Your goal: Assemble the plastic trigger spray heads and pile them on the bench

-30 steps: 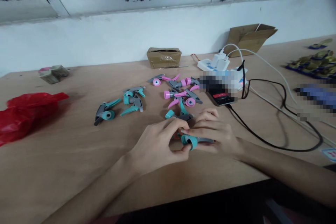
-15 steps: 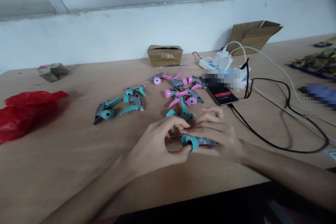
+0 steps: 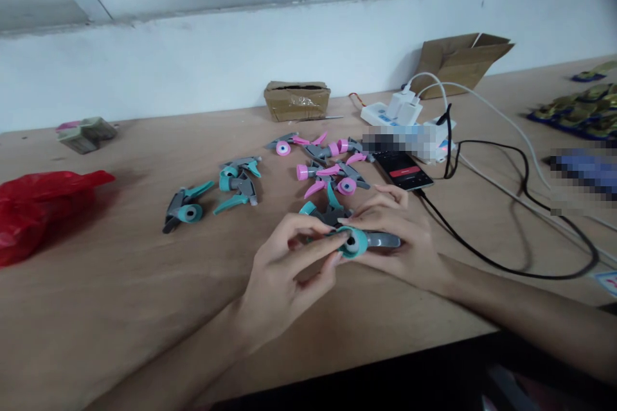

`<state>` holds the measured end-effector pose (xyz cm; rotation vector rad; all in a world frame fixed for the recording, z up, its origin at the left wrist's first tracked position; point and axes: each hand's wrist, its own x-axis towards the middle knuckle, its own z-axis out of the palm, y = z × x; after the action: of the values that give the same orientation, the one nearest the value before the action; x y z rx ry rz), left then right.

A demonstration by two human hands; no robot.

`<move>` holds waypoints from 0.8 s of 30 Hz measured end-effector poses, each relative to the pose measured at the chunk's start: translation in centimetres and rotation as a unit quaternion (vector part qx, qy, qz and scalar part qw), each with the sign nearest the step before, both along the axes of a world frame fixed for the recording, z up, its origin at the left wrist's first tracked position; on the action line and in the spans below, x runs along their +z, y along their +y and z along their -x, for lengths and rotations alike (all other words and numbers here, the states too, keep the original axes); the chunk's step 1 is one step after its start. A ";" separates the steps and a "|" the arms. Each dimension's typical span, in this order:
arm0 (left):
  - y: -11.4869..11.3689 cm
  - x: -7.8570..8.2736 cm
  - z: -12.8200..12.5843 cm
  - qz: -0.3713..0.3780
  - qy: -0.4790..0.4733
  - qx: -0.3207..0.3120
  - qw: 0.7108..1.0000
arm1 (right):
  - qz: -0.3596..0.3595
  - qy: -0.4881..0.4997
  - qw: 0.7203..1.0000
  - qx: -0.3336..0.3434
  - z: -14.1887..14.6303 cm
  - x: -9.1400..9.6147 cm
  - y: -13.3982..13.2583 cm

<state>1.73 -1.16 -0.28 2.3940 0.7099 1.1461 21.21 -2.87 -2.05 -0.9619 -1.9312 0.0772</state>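
Observation:
Both hands hold one grey spray-trigger head with a teal screw cap (image 3: 357, 241) just above the wooden table (image 3: 120, 295). My right hand (image 3: 400, 237) grips its grey body from the right. My left hand (image 3: 284, 270) pinches the teal cap with thumb and fingertips. The cap's open end faces me. Another teal-and-grey trigger head (image 3: 324, 210) lies just behind my fingers. Further back sits a cluster of pink-capped trigger heads (image 3: 328, 164), and to the left lie finished teal ones (image 3: 238, 183) and a lone teal one (image 3: 183, 209).
A phone (image 3: 402, 172) lies behind my right hand, with black cables (image 3: 506, 263) and a white power strip (image 3: 395, 112) beyond. A red plastic bag (image 3: 38, 205) is at the far left. Cardboard boxes (image 3: 296, 100) stand by the wall. Gold-and-blue items (image 3: 578, 112) sit far right.
Both hands lifted the trigger head slightly and turned it, so the teal cap's open end now faces me. My left fingers shifted onto the cap.

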 end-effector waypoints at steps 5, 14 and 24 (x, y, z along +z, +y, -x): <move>-0.6 -0.2 -0.4 0.051 -0.020 0.002 0.998 | -0.005 -0.009 1.000 -0.006 0.0 0.2 -0.1; -0.3 -0.5 -0.1 0.127 -0.008 0.013 0.992 | 0.012 -0.019 1.000 0.013 0.2 -0.5 -0.1; -0.2 -0.6 -0.5 0.183 -0.025 0.033 0.982 | 0.033 -0.017 0.999 -0.005 0.5 -0.8 0.1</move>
<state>2.24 -1.38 -0.88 2.0415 0.9038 0.9960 20.70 -2.72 -2.81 -1.0229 -1.9653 0.1185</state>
